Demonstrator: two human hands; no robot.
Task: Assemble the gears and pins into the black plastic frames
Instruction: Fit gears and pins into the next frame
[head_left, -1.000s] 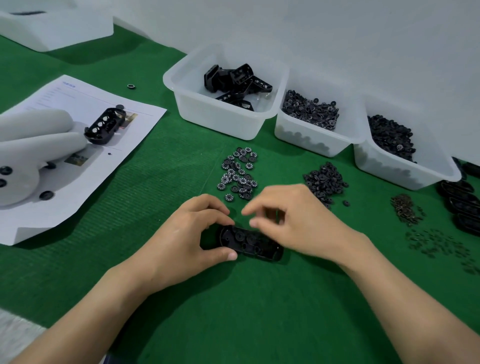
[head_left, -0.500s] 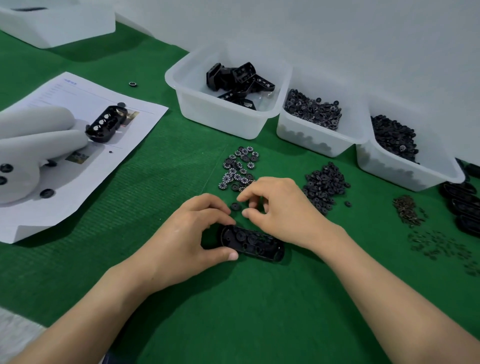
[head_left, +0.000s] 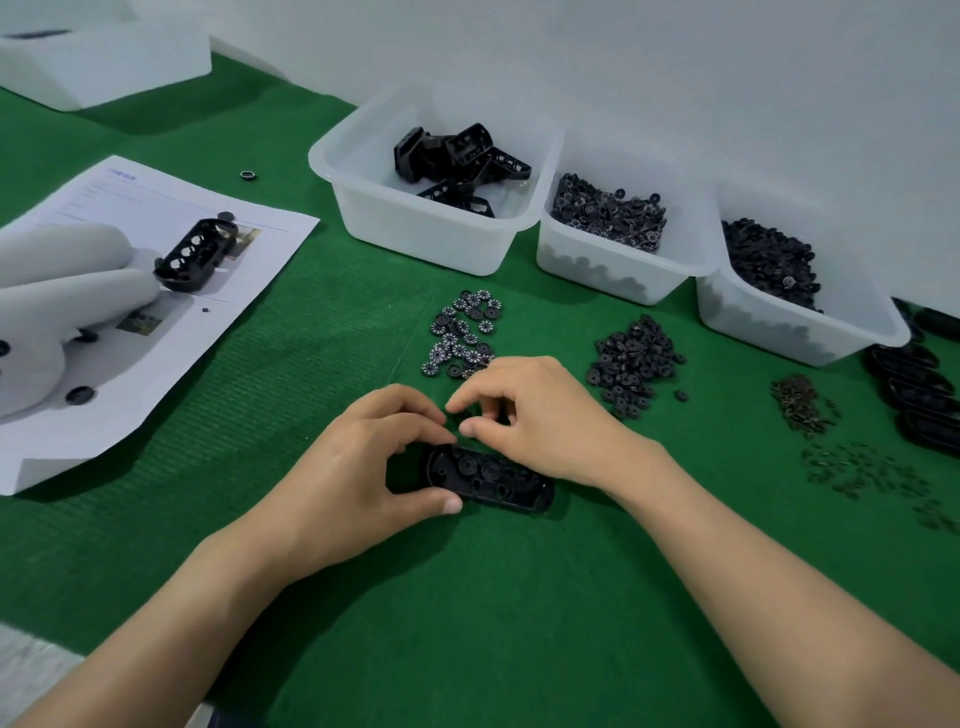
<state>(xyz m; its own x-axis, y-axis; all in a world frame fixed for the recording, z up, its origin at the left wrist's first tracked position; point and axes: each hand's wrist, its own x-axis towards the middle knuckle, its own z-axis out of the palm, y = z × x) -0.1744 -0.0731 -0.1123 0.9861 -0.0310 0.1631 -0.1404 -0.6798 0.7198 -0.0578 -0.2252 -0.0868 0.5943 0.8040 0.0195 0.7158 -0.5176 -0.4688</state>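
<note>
A black oval frame (head_left: 491, 480) lies flat on the green mat, with a few gears seated in it. My left hand (head_left: 358, 462) grips its left end between thumb and fingers. My right hand (head_left: 540, 415) hovers just beyond the frame's far edge. Its thumb and forefinger are curled together and pinch what looks like a small black gear, mostly hidden by the fingers. A pile of white-toothed gears (head_left: 462, 332) lies just beyond both hands. A pile of plain black gears (head_left: 634, 364) sits to the right, and further right are dark pins (head_left: 802, 402).
Three translucent bins stand at the back: frames (head_left: 363, 208), toothed gears (head_left: 587, 260), black gears (head_left: 753, 317). Several frames (head_left: 919, 384) line the right edge. At left lies an instruction sheet (head_left: 156, 353) bearing a frame (head_left: 195, 254) and a white moulded object (head_left: 47, 301).
My right hand left the frame's top, reached to the near edge of the toothed-gear pile, then drew its fingertips together near my left fingers. The left hand and frame stayed put.
</note>
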